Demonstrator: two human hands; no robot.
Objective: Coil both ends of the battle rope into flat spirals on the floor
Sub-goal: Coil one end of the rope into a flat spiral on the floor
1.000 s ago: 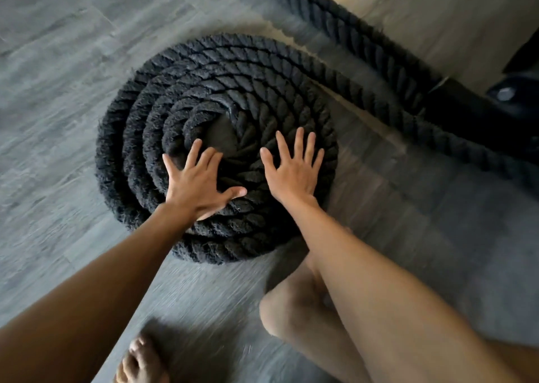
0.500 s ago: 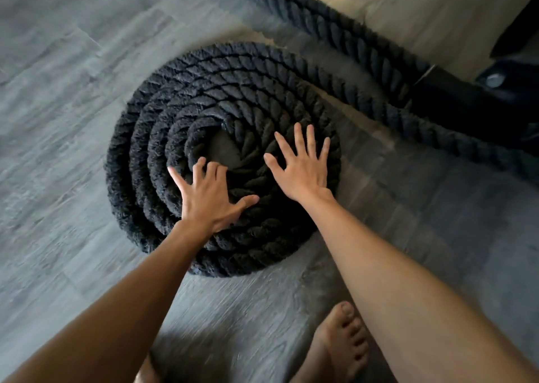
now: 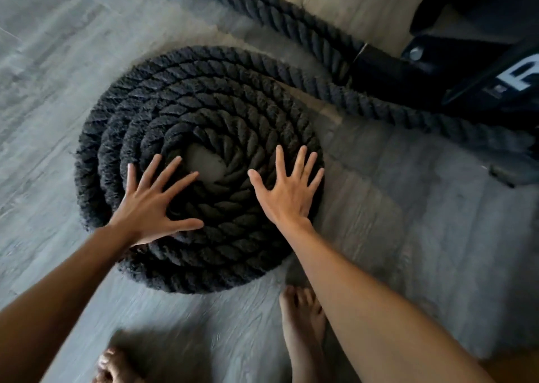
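Note:
A thick black battle rope lies wound in a flat spiral coil [image 3: 186, 96] of several turns on the grey floor, with a small bare gap at its centre. My left hand [image 3: 151, 204] presses flat on the coil's near-left part, fingers spread. On the near-right part rests my right hand [image 3: 288, 190], also flat with splayed fingers. The rope's free run [image 3: 393, 111] leaves the coil at the upper right. A second stretch of rope [image 3: 291, 23] runs diagonally behind it toward a black sleeve [image 3: 382, 64].
A black metal frame or anchor [image 3: 481, 70] with a bolt and a white letter stands at the upper right. My bare feet [image 3: 303, 324] are on the grey plank floor [image 3: 58, 61] just in front of the coil.
Both hands stayed flat on the coil while it turned a little. My legs shifted: the bent knee left the view and my right foot came to stand near the coil.

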